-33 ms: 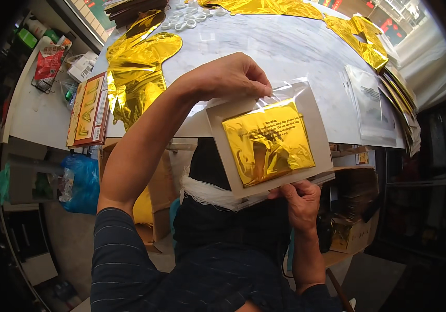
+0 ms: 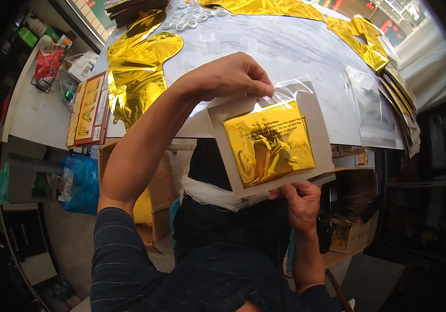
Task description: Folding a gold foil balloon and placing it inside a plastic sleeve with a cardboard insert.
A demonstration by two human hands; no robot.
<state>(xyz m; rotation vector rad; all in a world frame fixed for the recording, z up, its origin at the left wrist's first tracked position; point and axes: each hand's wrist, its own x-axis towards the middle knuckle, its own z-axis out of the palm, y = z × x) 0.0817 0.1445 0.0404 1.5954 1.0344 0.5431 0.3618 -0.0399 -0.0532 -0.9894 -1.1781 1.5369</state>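
A clear plastic bag [image 2: 302,86] is held up between my hands at the table's near edge. Inside it, a folded gold foil sheet [image 2: 272,143] lies against a grey-beige card [image 2: 222,125], with dark print across the plastic. Thumb and fingers of my left hand [image 2: 238,78] pinch the bag's upper edge. At the lower edge, my right hand [image 2: 301,200] grips the bag between thumb and bent fingers; some fingertips are hidden behind it. A bundle of white strings [image 2: 207,195] hangs at my waist, below the bag.
Gold foil balloons [image 2: 137,73] lie on the marble-patterned table [image 2: 218,44]. Small white rings [image 2: 186,21] sit at the back. Clear bags [image 2: 371,106] and stacked cards [image 2: 402,112] are at the right, a printed red-brown pack [image 2: 87,109] at the left. Cardboard boxes [image 2: 163,216] stand below.
The bag has tilted very slightly, and the glare on its plastic has shifted. Both hands keep their hold in nearly the same place.
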